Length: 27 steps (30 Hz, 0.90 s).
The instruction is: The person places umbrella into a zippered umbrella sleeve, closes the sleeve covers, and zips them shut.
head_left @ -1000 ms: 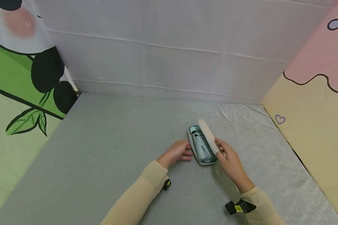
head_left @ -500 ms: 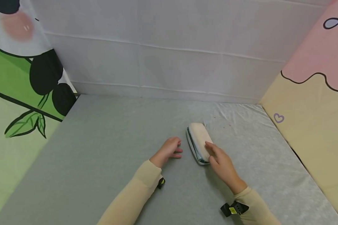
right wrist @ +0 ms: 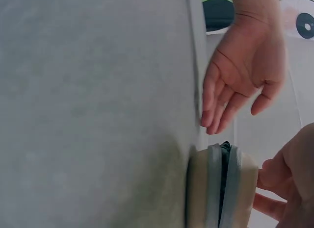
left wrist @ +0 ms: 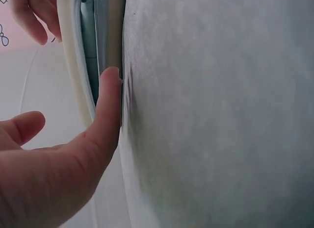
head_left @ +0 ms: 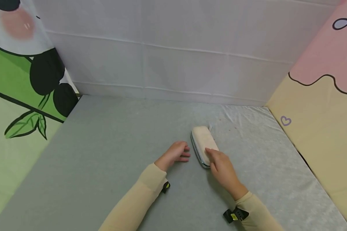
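Observation:
A cream pencil case (head_left: pixel 203 136) with a zip edge lies on the grey cloth. Its lid is down, but a narrow gap along the side shows teal inside, seen in the left wrist view of the case (left wrist: pixel 89 46). My right hand (head_left: pixel 225 170) has its fingers on top of the lid near the close end. To the left of the case is my left hand (head_left: pixel 174 155), holding nothing, its fingers pointing toward the case's side. The right wrist view shows that left hand (right wrist: pixel 250 61) with a loosely spread palm, apart from the pencil case (right wrist: pixel 245 189).
The grey cloth (head_left: pixel 118 144) covers the table up to a white backdrop (head_left: pixel 162 64). A green printed panel (head_left: pixel 20 83) stands at the left, and a pink and yellow one (head_left: pixel 321 134) at the right. Each wrist wears a black strap.
The right hand has swung the case's lid over from the right and down onto the base. The left hand has drawn back a little to the left from the case.

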Tool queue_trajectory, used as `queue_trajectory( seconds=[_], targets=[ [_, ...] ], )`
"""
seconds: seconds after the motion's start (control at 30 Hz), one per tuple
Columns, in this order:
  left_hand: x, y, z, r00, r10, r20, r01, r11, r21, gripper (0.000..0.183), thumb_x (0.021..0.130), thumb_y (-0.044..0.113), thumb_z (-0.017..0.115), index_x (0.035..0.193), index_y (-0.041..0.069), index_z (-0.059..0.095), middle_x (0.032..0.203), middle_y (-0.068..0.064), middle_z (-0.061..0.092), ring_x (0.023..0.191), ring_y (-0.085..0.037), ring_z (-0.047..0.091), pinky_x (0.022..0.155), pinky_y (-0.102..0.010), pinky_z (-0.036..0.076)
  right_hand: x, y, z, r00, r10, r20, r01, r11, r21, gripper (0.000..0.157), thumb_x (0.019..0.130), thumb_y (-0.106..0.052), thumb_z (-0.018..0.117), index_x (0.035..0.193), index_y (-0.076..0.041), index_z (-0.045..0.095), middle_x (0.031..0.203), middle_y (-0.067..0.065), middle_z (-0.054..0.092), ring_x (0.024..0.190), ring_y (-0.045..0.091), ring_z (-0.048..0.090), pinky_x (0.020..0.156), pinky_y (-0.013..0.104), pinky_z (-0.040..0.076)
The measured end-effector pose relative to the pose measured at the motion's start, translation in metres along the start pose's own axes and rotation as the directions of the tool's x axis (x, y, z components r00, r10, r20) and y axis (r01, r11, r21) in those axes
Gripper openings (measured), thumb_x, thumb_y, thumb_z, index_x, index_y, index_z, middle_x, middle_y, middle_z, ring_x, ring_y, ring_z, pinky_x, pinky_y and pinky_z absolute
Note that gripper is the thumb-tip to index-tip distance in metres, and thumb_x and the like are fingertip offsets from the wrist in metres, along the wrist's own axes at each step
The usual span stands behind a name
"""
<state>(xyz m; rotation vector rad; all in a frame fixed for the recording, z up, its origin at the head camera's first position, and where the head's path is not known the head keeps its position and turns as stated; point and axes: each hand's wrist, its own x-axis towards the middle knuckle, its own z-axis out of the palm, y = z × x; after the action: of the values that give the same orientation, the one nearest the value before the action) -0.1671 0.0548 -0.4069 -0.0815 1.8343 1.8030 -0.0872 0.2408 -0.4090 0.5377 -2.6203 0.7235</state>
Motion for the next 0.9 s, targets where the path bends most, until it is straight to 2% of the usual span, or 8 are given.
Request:
queue_trajectory(
  seconds=[0.17, 0.3, 0.43, 0.57, 0.77, 0.9],
  targets=[
    [0.003, -0.002, 0.006, 0.999, 0.005, 0.044, -0.004, 1.0, -0.019, 0.038, 0.092, 0.007, 0.034, 0.125, -0.011, 0.041, 0.117, -0.023, 0.05, 0.098, -0.034, 0.059, 0.077, -0.036, 0.051, -0.003, -0.002, 0.005, 0.999, -0.001, 0.033, 0.004, 0.996, -0.091, 0.044, 0.079, 0.008, 0.054, 0.122, 0.002, 0.057, 0.115, 0.017, 0.061, 0.107, 0.036, 0.053, 0.089, 0.054, 0.036],
    [0.004, -0.005, 0.013, 0.994, -0.001, 0.107, 0.006, 0.999, -0.04, 0.045, 0.092, 0.002, 0.039, 0.134, -0.01, 0.032, 0.114, -0.024, 0.052, 0.092, -0.031, 0.063, 0.075, -0.035, 0.052, -0.004, -0.003, 0.006, 0.999, 0.029, 0.03, -0.026, 0.995, -0.091, 0.043, 0.08, 0.007, 0.054, 0.122, 0.001, 0.057, 0.113, 0.017, 0.062, 0.107, 0.036, 0.052, 0.089, 0.055, 0.035],
    [0.003, -0.007, 0.021, 0.991, -0.024, 0.134, 0.036, 0.996, -0.084, 0.056, 0.09, 0.001, 0.044, 0.141, -0.006, 0.02, 0.11, -0.022, 0.051, 0.083, -0.03, 0.065, 0.072, -0.036, 0.053, -0.004, -0.002, 0.006, 0.999, 0.03, 0.03, -0.027, 0.994, -0.103, 0.043, 0.08, 0.007, 0.055, 0.122, 0.0, 0.057, 0.112, 0.017, 0.062, 0.107, 0.036, 0.053, 0.089, 0.055, 0.035],
    [0.001, -0.008, 0.027, 0.989, -0.037, 0.145, 0.057, 0.989, -0.135, 0.059, 0.089, 0.002, 0.044, 0.14, -0.002, 0.017, 0.106, -0.021, 0.047, 0.079, -0.032, 0.065, 0.069, -0.038, 0.053, -0.004, -0.001, 0.006, 0.999, 0.037, 0.032, -0.033, 0.993, -0.111, 0.045, 0.079, 0.007, 0.056, 0.123, 0.0, 0.057, 0.115, 0.018, 0.061, 0.108, 0.036, 0.052, 0.09, 0.055, 0.035],
    [0.002, -0.011, 0.031, 0.991, -0.045, 0.127, 0.058, 0.993, -0.1, 0.059, 0.088, 0.007, 0.048, 0.138, -0.002, 0.021, 0.107, -0.017, 0.044, 0.076, -0.023, 0.061, 0.07, -0.035, 0.053, -0.006, -0.001, 0.007, 0.998, 0.046, 0.034, -0.043, 0.994, -0.105, 0.045, 0.08, 0.005, 0.055, 0.124, 0.0, 0.058, 0.115, 0.018, 0.061, 0.108, 0.036, 0.053, 0.091, 0.054, 0.034],
    [0.001, -0.011, 0.032, 0.992, -0.049, 0.115, 0.062, 0.992, -0.11, 0.06, 0.086, 0.009, 0.048, 0.138, -0.003, 0.021, 0.107, -0.018, 0.044, 0.077, -0.025, 0.06, 0.072, -0.036, 0.052, -0.006, -0.002, 0.008, 0.999, 0.03, 0.022, -0.028, 0.993, -0.115, 0.044, 0.079, 0.005, 0.057, 0.122, 0.001, 0.058, 0.113, 0.018, 0.062, 0.107, 0.036, 0.053, 0.091, 0.054, 0.035]
  ],
)
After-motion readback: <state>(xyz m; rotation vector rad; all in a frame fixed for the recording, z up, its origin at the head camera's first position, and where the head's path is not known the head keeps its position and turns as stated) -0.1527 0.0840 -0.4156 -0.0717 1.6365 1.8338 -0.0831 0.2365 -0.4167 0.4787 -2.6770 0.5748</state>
